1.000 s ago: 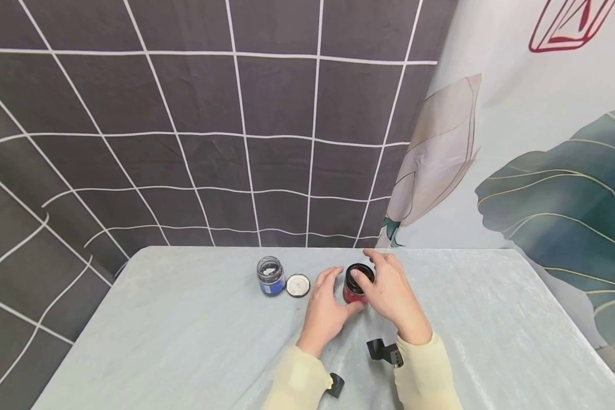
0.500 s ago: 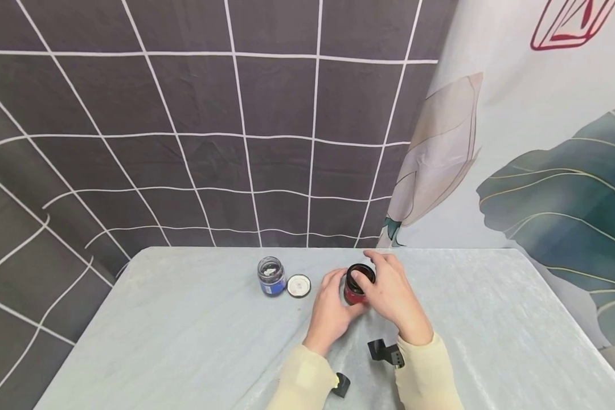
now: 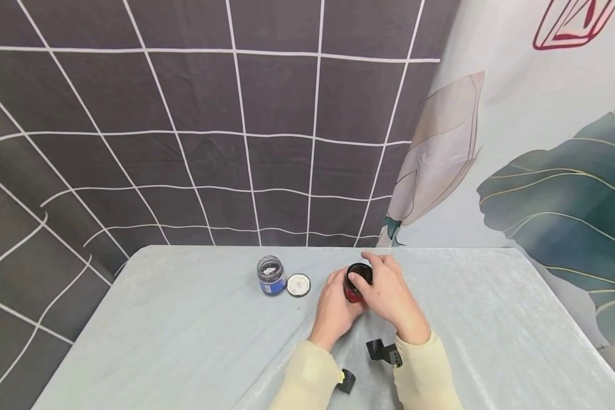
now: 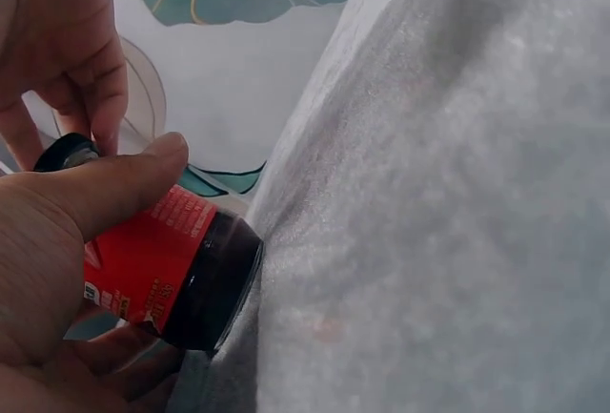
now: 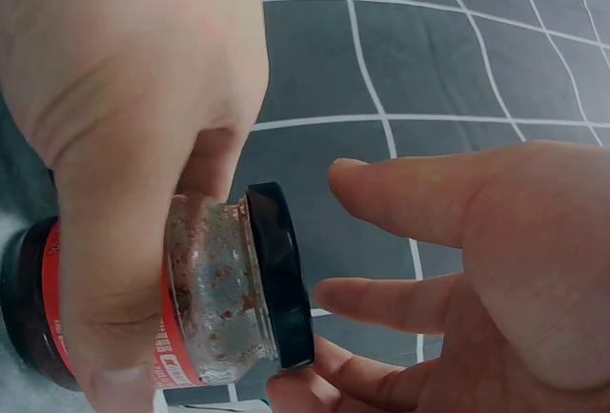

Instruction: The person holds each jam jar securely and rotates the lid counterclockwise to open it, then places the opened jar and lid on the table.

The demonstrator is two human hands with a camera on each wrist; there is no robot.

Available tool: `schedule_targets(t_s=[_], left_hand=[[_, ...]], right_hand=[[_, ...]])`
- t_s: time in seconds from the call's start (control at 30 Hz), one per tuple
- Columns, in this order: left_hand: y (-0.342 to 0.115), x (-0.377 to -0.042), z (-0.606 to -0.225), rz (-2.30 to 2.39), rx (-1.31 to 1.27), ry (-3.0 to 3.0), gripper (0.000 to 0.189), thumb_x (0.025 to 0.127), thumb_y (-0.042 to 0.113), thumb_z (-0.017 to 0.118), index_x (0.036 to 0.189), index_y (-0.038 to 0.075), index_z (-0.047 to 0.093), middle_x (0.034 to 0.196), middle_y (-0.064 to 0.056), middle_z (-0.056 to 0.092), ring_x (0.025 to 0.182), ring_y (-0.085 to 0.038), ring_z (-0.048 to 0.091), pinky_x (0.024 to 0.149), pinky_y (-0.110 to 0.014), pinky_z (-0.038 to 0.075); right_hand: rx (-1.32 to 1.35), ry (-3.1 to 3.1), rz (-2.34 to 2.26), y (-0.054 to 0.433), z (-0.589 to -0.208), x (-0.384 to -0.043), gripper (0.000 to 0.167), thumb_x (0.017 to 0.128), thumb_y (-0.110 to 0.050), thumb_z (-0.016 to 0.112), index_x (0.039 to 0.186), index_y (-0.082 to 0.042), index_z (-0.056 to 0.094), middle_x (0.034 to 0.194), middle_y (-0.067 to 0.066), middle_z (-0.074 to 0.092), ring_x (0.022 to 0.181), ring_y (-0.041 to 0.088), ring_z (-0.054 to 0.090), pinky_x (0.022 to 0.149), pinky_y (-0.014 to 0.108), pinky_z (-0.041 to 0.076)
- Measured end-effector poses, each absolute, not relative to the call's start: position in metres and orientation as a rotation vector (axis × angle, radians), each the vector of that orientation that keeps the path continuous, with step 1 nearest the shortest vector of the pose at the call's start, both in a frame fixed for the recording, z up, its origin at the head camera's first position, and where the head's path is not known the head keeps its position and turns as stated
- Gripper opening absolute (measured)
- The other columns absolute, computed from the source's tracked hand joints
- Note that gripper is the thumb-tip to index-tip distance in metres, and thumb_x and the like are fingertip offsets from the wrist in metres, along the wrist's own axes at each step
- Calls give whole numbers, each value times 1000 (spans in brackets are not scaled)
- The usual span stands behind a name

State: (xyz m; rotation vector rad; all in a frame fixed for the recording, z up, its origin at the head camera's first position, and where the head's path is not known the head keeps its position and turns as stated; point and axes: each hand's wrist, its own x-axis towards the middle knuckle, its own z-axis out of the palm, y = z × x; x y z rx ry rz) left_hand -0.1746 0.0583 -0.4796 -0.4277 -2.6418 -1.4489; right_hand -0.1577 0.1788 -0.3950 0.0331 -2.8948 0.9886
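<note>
A glass jar (image 3: 352, 295) with a red label stands near the far side of the table, and a black lid (image 5: 282, 275) sits on its mouth. Reddish bits cling inside the clear glass in the right wrist view. My left hand (image 3: 334, 310) grips the jar's body, its thumb across the label (image 4: 157, 256) in the left wrist view. Over the lid is my right hand (image 3: 392, 296), fingers extended. In the right wrist view its thumb stands apart from the lid, while the lower fingertips are at the rim.
Left of my hands stands an uncapped glass jar (image 3: 271, 280) with a blue label and pale contents. A loose round lid (image 3: 298, 285) lies beside it, white inside up. A pale grey cloth (image 3: 184, 330) covers the table, and a dark gridded curtain (image 3: 195, 142) hangs behind.
My left hand has moved right and closed round the red-labelled jar; its fingers were looser around it before. The right hand stays nearly in place over the lid.
</note>
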Motion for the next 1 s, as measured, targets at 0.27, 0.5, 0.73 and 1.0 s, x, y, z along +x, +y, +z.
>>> schedule_targets(t_s=[0.27,0.5,0.73,1.0], left_hand=[[59,-176,-482,-1488,-366,-2682,79,76,22,82,144,-1,47,135,-18,58,122,-32,58,103,-46,46],[59,-177,-484,-1476,-381,-2670,75,76,18,82,141,0,50,133,-17,59,119,-31,60,101,-45,48],[59,-178,-485,-1492,-395,-2681,69,79,21,81,140,3,52,128,-11,64,117,-26,62,100,-42,49],[60,-178,-483,-1491,-379,-2703,63,81,22,81,136,5,56,126,-10,65,116,-25,63,99,-40,49]], right_hand=[[47,-2903,982,176,-400,-159,57,96,-25,65,143,3,49,133,33,49,128,48,43,102,58,40],[51,-2907,965,174,-402,-159,58,95,-24,66,143,4,49,132,33,49,128,48,42,102,58,40],[64,-2907,951,173,-402,-159,63,89,-21,73,141,6,49,131,33,50,127,49,42,102,57,40],[58,-2902,934,172,-402,-159,64,87,-20,75,140,7,50,130,34,50,126,50,42,101,57,40]])
